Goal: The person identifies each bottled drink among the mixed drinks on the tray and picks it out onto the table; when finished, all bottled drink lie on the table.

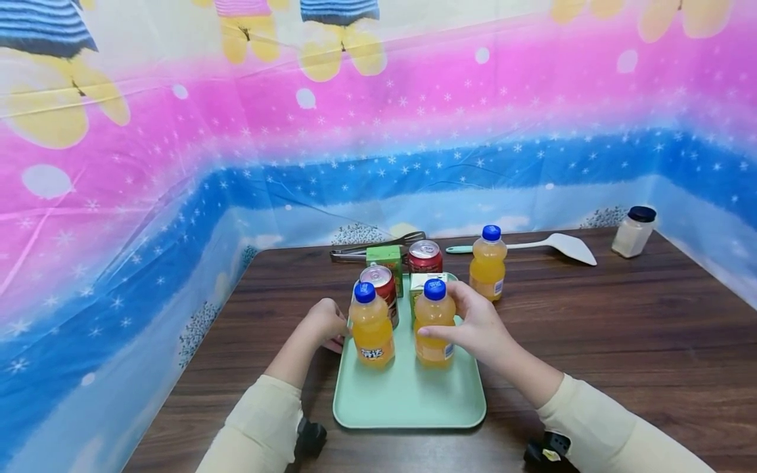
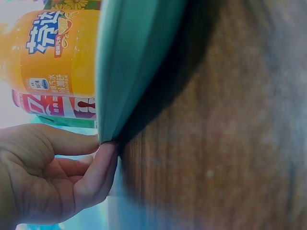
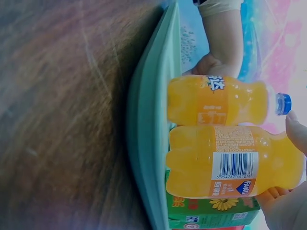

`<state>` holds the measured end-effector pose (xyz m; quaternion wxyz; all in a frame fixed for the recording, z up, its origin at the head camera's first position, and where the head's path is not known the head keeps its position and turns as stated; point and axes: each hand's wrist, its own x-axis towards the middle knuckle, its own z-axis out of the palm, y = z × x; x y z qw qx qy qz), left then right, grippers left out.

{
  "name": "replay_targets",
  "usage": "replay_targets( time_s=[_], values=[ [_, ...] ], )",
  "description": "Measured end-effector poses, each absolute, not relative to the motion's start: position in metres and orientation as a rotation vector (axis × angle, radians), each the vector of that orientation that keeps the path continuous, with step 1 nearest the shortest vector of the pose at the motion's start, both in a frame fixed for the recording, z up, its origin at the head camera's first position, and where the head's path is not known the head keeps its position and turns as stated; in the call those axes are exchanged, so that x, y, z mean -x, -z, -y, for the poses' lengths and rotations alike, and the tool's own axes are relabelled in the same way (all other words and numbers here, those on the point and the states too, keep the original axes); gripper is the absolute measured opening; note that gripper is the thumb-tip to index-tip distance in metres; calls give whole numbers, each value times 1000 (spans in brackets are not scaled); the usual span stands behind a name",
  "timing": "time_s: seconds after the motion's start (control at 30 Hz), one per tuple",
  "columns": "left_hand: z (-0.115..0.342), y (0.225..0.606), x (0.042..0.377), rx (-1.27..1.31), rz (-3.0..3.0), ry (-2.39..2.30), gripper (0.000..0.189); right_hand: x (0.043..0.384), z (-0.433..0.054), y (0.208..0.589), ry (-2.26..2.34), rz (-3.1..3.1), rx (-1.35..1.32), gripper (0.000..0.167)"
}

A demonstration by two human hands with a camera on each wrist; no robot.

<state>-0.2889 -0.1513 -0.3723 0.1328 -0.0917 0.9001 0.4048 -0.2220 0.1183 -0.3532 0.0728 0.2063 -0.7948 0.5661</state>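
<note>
A light green tray [image 1: 408, 404] lies on the table, bearing drinks. My left hand [image 1: 327, 323] pinches its left rim; in the left wrist view, thumb and fingers [image 2: 98, 177] meet at the tray edge [image 2: 139, 52]. With my right hand [image 1: 481, 328] I hold an orange soda bottle [image 1: 434, 351] by its upper part, thumb in front and fingers behind. It stands upright over the tray; a Fanta label shows on this bottle [image 3: 235, 163] in the right wrist view. Left of it stands another orange soda bottle [image 1: 372, 332]. Behind them are red cans [image 1: 425, 253] and green drink cartons [image 1: 383, 256].
A third orange soda bottle [image 1: 488, 266] stands on the table just right of the tray. Behind lie metal tongs [image 1: 355, 253] and a white spatula [image 1: 570, 247]. A dark-lidded jar [image 1: 633, 233] stands far right. A patterned cloth [image 1: 355, 151] hangs around the table's back.
</note>
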Motion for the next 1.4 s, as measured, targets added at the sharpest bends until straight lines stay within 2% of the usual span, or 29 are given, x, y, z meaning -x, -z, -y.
replay_targets(
  time_s=[0.6, 1.4],
  values=[
    [150, 369, 287, 273, -2600, -1171, 14, 188, -120, 334, -1815, 2345, -774, 59],
    [150, 372, 292, 287, -2594, -1152, 13, 144, -132, 330, -1873, 2269, -959, 59]
  ],
)
